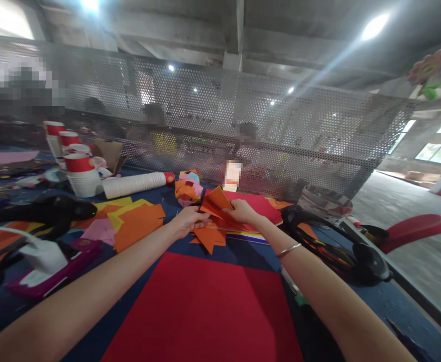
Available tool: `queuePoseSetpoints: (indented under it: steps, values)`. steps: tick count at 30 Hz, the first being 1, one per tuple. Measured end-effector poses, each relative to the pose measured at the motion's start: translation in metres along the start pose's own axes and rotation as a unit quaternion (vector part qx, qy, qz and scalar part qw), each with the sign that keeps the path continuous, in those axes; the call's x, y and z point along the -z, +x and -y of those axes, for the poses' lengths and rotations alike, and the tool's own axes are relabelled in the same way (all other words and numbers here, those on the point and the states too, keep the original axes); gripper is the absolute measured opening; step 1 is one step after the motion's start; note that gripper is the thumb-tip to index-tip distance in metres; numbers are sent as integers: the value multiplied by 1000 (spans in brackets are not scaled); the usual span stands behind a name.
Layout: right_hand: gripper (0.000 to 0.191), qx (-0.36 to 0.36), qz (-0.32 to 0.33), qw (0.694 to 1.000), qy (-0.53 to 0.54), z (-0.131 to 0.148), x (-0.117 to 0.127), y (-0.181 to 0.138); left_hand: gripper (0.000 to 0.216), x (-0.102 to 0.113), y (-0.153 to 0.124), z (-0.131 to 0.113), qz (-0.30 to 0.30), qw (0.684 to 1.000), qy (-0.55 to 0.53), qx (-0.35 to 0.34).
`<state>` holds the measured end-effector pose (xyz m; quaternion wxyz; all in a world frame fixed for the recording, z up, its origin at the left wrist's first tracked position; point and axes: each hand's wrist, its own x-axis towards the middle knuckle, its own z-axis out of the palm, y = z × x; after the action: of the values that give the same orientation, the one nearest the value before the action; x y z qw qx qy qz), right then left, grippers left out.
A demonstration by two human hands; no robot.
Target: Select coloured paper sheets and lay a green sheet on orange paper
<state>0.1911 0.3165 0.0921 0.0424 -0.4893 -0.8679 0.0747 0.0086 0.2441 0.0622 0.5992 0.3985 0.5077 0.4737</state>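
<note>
1. Folded orange paper piece [216, 202], held up just above the far middle of the dark blue counter [239, 251], pinched between both hands.
2. Left hand [188, 220] gripping its lower left edge, fingers [201, 217] closed on the paper.
3. Right hand [243, 211] clasping its right edge, fingers curled shut over the fold; silver bangle [289, 250] on that wrist.
4. Directly beneath: loose orange paper scraps [209, 237] on a stack of coloured sheets [260, 203].
5. Nearer, between the forearms: large flat red sheet [201, 311].
6. Left: orange and yellow paper offcuts [135, 221], white paper cups with red bands [79, 173], black glue gun [57, 208].
7. Right: black basket of tools [333, 251].
8. Behind: perforated metal screen [243, 125].
</note>
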Motion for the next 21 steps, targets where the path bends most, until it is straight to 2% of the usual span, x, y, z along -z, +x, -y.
queuePoseSetpoints:
  steps: [8, 16, 21]
  values:
    - [32, 12, -15, 1000, -6, 0, -2, 0, 34, -4, 6, -1, -36, 999, -9, 24]
    - [32, 77, -7, 997, -18, 9, -5, -11, 36, -12, 13, -11, -62, 997, 15, 50]
    - [33, 46, -16, 998, -51, 13, -9, -14, 36, -18, 13, -11, -49, 996, 28, 62]
